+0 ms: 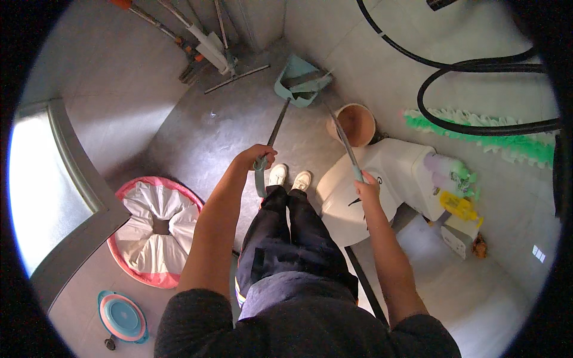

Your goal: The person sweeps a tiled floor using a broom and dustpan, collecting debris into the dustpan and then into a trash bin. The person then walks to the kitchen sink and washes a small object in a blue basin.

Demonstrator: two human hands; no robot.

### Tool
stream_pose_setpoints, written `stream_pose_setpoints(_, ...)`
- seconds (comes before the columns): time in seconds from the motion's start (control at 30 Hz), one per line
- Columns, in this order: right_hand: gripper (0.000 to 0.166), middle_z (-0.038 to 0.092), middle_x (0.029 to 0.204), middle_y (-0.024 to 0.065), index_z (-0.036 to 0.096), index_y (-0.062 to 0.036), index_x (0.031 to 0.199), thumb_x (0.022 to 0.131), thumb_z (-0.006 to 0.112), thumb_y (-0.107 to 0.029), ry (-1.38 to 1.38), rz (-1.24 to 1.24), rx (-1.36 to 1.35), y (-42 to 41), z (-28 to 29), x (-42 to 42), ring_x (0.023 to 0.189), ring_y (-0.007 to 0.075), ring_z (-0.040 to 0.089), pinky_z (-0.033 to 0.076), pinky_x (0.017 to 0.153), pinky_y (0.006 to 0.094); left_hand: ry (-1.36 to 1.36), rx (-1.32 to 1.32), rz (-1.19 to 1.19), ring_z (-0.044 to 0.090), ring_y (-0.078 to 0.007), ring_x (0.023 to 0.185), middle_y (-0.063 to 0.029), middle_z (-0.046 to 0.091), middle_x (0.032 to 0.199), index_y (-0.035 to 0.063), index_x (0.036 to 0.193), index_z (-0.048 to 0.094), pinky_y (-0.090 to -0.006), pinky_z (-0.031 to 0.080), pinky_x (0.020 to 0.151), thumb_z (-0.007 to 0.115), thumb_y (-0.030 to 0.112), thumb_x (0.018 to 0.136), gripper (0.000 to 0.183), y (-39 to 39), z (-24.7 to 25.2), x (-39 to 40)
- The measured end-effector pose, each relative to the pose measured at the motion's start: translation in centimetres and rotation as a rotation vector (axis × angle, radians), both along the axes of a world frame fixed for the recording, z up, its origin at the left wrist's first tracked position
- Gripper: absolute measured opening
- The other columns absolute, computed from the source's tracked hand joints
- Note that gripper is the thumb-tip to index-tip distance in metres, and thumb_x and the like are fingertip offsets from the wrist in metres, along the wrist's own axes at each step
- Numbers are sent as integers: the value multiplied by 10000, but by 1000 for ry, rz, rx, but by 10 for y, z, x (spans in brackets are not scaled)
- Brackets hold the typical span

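Observation:
My left hand (259,156) is closed around the long handle of a blue-green dustpan (296,71), whose pan rests on the floor near the far corner. A grey-green grip end hangs below that hand. My right hand (369,188) grips the upper end of another long handle (344,134), dark with a pale green end. It runs down towards the dustpan, where a broom head (312,85) seems to lie at the pan; the join between them is blurred.
A round bin (357,124) stands by the right wall, beside a white toilet (349,206) with bottles (459,206) on its tank. Squeegee (237,79) and mop poles lean at the upper left. A pink-rimmed white round cover (156,188) lies left; a black hose (492,129) hangs right.

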State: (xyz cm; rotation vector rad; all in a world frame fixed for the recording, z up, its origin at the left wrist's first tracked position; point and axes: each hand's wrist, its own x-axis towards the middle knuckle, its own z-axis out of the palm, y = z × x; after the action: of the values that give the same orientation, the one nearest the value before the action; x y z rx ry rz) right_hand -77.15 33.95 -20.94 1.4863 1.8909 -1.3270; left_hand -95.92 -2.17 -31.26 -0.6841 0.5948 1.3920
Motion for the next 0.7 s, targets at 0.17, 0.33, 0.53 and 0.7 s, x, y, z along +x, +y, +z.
stream_pose_setpoints(0.17,550,687,957,133,583,-50,1229,682,643,-76,92,190,310,-7,-20,41,892,243,659,497,797,338,28,-43,-16,408,-99,422,4,451,553,88,713,429,-253,328,399,511,146,935,243,15,8,3)
stream_pose_setpoints(0.33,393,631,887,90,580,-62,1184,792,590,-77,179,-9,-86,-39,-8,-10,720,157,602,455,565,267,175,-43,24,434,-100,453,14,434,594,4,982,472,-246,361,417,495,149,940,153,36,18,-12)
stream_pose_setpoints(0.53,112,522,790,32,525,-85,981,880,551,-45,214,-759,-856,-4,77,-5,526,49,406,300,421,188,-234,-91,304,440,-95,465,1,458,633,-41,1097,410,-223,394,403,506,99,911,252,41,34,-26)
stream_pose_setpoints(0.7,231,534,759,38,534,-60,1075,850,583,-35,229,-575,-645,-2,116,5,535,53,439,298,396,184,-302,120,375,521,-94,500,4,479,589,60,745,436,-228,427,450,525,81,847,137,38,38,-38)
